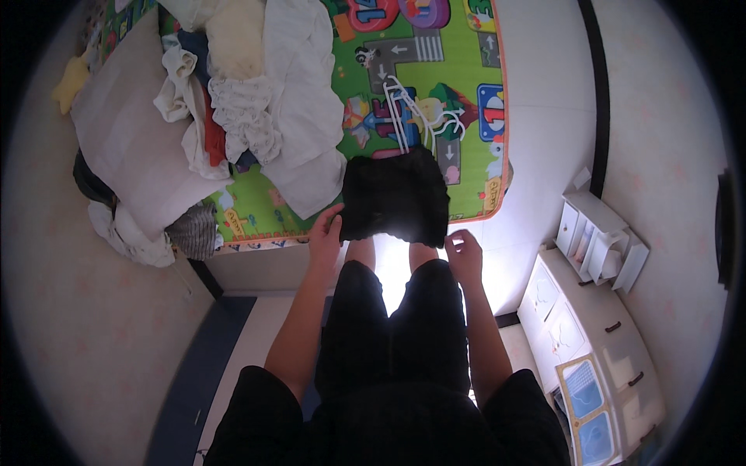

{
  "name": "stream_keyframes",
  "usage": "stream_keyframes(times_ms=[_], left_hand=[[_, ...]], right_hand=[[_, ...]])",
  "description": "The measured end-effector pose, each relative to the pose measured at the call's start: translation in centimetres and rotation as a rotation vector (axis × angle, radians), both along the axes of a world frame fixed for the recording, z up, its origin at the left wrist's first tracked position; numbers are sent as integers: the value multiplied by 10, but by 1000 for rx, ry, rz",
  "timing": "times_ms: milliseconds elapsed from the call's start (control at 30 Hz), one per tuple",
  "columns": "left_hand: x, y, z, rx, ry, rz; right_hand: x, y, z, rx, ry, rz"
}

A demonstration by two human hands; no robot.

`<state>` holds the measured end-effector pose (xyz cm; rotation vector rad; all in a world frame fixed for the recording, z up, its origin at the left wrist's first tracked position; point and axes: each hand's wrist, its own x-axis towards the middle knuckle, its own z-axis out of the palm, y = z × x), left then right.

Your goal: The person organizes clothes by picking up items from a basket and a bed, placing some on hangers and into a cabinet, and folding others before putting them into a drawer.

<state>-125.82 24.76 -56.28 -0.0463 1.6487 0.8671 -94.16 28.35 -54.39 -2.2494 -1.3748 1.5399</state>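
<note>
A black, roughly rectangular fabric garment (396,194) lies spread at the near edge of a green play mat printed with roads and pictures (475,167), partly overlapping white hangers (398,124). The left hand (326,231) has its fingers at the garment's left edge; whether they pinch the cloth I cannot tell. The right hand (464,252) is curled narrow beside its lower right corner, its grip also unclear. Rumpled white cloth (305,93) lies left of it.
</note>
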Motion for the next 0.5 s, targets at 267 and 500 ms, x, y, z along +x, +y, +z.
stream_keyframes(times_ms=[267,500], left_hand=[[-18,-38,-67,-31,402,-113],[11,-40,-82,-339,-251,465]], right_hand=[[-67,89,-52,584,-57,410],[-99,143,-77,791,-109,1123]])
